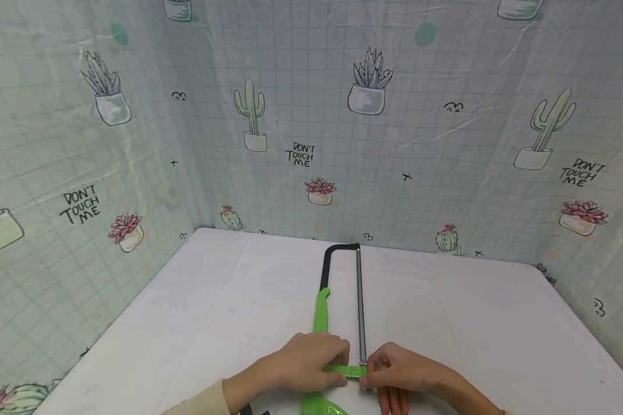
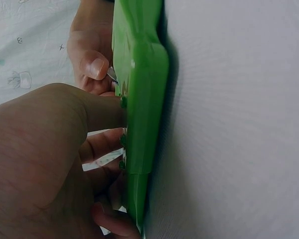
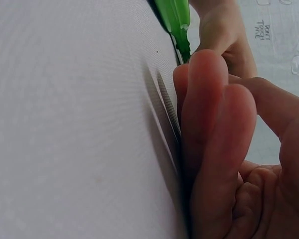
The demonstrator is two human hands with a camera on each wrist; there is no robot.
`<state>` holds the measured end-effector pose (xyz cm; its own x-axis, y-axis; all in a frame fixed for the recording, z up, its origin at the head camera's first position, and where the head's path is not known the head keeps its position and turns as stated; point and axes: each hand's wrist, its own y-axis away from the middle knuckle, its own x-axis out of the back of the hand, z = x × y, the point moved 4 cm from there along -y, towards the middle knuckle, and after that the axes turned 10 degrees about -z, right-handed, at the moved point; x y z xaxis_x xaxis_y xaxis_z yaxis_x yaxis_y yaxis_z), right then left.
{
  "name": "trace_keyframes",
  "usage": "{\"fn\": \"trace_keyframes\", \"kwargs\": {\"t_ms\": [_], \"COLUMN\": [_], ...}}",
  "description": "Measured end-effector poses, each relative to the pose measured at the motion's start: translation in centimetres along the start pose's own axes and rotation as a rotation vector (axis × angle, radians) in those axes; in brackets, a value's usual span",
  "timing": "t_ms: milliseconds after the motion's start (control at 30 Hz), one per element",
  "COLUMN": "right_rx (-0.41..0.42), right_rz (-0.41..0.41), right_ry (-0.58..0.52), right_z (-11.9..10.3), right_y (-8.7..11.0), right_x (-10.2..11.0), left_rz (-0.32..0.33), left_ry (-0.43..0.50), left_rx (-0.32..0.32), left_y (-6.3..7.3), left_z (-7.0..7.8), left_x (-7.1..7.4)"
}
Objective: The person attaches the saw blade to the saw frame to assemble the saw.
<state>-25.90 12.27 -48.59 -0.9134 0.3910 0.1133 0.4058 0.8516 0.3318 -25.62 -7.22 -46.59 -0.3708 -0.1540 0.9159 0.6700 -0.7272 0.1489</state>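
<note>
A hacksaw lies on the white table, its black frame [image 1: 325,271] pointing away and its grey blade [image 1: 360,300] running along the right side. My left hand [image 1: 308,362] grips the hacksaw's green body [image 1: 321,314] around the short crosspiece [image 1: 352,372], with thumb and fingers on either side. At the crosspiece's right end, my right hand [image 1: 407,369] pinches the near end of the blade between thumb and fingers. The blade's toothed edge [image 3: 169,104] shows beside the right fingers in the right wrist view. Fingers hide the blade's attachment point.
A small dark object [image 1: 246,410] peeks in at the bottom edge, below the left wrist. The white tabletop [image 1: 472,323] spreads to both sides of the hacksaw. A cactus-print curtain [image 1: 384,150] rises behind the table and along its sides.
</note>
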Motion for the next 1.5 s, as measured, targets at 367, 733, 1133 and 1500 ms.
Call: {"fn": "trace_keyframes", "kwargs": {"t_ms": [367, 733, 1133, 1500], "right_rx": [-0.002, 0.009, 0.012, 0.013], "right_rz": [-0.008, -0.028, -0.024, -0.020], "right_ry": [0.013, 0.004, 0.004, 0.015], "right_z": [-0.11, -0.02, -0.24, -0.33], "right_y": [0.03, 0.13, 0.22, 0.13], "right_x": [-0.11, -0.04, -0.05, -0.15], "left_rz": [0.003, 0.011, 0.033, 0.020], "left_ry": [-0.003, -0.001, -0.030, -0.010], "left_rx": [-0.002, -0.005, -0.025, -0.010], "left_y": [-0.04, -0.08, 0.04, 0.02], "left_z": [-0.13, -0.11, -0.12, -0.04], "left_x": [-0.16, -0.19, -0.13, -0.10]}}
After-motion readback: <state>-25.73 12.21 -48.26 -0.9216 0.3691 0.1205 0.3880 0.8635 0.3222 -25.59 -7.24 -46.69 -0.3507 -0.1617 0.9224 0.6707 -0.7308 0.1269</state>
